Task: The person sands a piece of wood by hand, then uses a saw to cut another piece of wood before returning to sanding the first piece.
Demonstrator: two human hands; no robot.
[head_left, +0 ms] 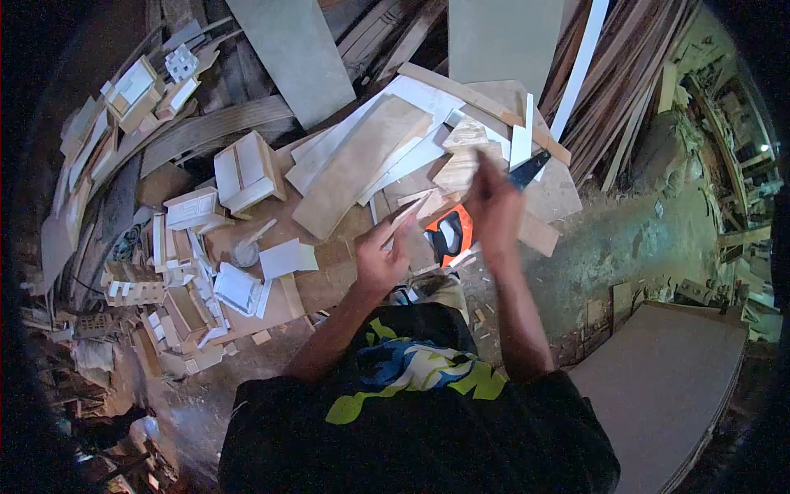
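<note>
1. Handsaw [451,235]: the orange-and-black handle lies near frame centre, between the two hands. The dark blade runs toward 1 o'clock across pale offcuts.
2. Right hand [494,206]: positioned over the saw blade, at 2 o'clock from the handle. Motion blur hides the fingers, so I cannot tell whether they grip anything.
3. Left hand [383,262]: at 9 o'clock from the saw handle. The fingers are pinched together on a thin wood strip [405,218], which points toward 1 o'clock with its far end close to the right hand.
4. Workbench [329,288]: brown top, heavily littered. A long plank [354,169] lies at 11 o'clock from the hands. White box pieces [247,171] sit at 10 o'clock, and more small white parts crowd the 8 to 9 o'clock edge.
5. Flat board [658,395]: at 4 o'clock, well apart from both hands and off the bench.
6. Timber lengths [634,66]: stacked and leaning at 1 o'clock, beyond the bench.
</note>
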